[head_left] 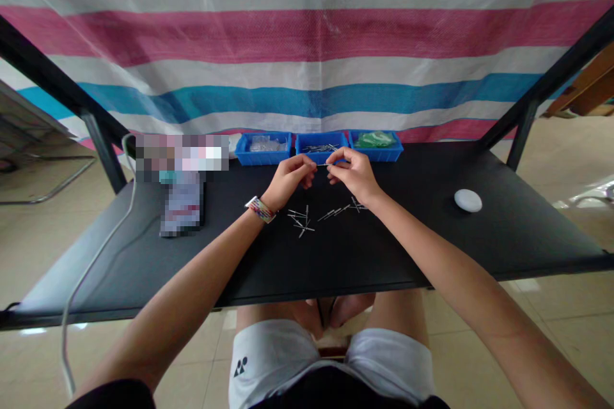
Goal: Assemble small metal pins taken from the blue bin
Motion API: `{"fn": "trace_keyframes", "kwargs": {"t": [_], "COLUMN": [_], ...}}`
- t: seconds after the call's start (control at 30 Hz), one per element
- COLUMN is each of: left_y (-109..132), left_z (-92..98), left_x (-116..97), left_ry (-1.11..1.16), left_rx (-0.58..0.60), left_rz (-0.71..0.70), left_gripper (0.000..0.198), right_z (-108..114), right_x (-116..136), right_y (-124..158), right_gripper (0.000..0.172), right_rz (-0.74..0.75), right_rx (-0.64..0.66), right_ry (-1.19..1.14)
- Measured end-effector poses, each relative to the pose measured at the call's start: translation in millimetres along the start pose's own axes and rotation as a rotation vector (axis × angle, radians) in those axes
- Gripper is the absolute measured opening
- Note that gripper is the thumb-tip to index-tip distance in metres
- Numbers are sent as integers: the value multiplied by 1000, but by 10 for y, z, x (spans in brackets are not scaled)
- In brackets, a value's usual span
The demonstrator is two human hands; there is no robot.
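**Hands.** Your left hand [288, 177] and right hand [354, 172] are raised just above the far half of the black counter [432, 236], fingertips facing each other. Both are closed in a pinch on one thin metal pin [322, 165], each hand taking one end.

**Position of the pin.** It lies level between your hands, in the air and clear of the counter surface, directly in front of the middle blue bin [307, 155].

**Counter below your hands.** Loose pins [301, 220] lie scattered in two small groups, one near your left wrist and the other beside your right wrist. A woven wristband [261, 209] sits on your left wrist.

**Back edge.** Three bins stand in a row.
- The left blue bin [263, 158] holds pale, clear items too small to identify.
- The middle blue bin holds metal pins.
- The right blue bin [384, 155] holds green items.

**Other items.**
- A white round object [467, 200] lies on the counter, well to the right of your right hand.
- A white cable [96, 255] crosses the counter's left part and hangs over its front edge.
- A striped tarpaulin [307, 32] hangs behind the counter.
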State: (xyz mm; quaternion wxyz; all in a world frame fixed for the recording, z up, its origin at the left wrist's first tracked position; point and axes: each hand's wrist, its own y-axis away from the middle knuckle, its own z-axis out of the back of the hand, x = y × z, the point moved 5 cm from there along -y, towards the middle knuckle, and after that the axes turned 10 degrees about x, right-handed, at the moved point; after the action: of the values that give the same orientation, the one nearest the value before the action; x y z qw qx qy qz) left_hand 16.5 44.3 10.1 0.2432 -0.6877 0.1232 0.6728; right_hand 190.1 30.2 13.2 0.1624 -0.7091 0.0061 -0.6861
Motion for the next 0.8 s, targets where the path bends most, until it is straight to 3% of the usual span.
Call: {"fn": "trace_keyframes", "kwargs": {"t": [0.3, 0.53, 0.8], "left_y": [8, 9, -3], "left_z": [6, 8, -3], "left_x": [-51, -42, 9], "left_ry": [-79, -108, -54], "left_rx": [15, 20, 12], "left_rz": [-90, -75, 0], "left_gripper": [26, 28, 36], "right_z": [-37, -38, 18], "right_x": [-69, -41, -54], "right_y": [29, 37, 4], "right_gripper": [23, 29, 23], "right_rz": [-221, -138, -51], "right_rx": [44, 7, -23], "right_ry": [-116, -135, -25]}}
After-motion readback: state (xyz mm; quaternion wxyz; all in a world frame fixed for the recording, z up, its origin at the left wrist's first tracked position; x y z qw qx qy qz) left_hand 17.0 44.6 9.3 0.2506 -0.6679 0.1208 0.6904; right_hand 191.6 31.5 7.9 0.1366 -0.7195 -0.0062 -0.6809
